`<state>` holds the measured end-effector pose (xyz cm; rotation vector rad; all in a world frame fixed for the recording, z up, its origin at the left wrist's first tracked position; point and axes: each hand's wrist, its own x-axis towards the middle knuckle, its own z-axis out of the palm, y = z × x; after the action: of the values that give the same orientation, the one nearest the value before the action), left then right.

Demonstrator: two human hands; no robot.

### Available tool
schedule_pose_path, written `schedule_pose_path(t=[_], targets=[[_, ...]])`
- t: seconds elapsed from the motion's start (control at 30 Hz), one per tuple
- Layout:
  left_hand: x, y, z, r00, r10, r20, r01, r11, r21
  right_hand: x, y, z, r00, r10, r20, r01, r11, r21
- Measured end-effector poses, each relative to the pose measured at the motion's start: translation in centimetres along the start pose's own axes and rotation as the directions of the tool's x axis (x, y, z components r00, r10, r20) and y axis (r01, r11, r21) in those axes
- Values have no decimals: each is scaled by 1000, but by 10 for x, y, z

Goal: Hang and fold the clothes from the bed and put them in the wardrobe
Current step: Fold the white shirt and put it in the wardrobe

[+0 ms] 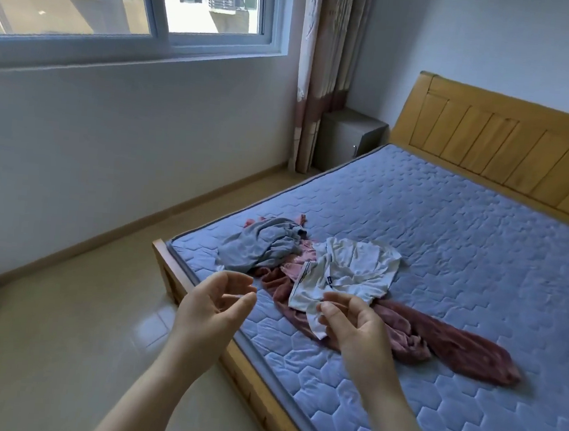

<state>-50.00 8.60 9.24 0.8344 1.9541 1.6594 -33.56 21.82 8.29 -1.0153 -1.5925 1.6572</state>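
While apart, two hands (215, 300) (352, 326), one clothes pile (354, 266)

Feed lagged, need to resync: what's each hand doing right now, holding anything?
Left hand: open, fingers loosely curled, holding nothing.
Right hand: open, loosely curled in front of the white garment, no grip on it.

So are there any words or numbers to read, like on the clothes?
No text here can be read.
The white garment on the bed has a small dark tag, but it is too small and blurred to read.
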Motion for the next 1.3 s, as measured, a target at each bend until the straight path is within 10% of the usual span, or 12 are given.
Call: schedule_pose_path(t=[1.3], targets=[[432,-121,80,764,-339,548,112,907,406,318,130,36,713,441,-545,-518,855,14]])
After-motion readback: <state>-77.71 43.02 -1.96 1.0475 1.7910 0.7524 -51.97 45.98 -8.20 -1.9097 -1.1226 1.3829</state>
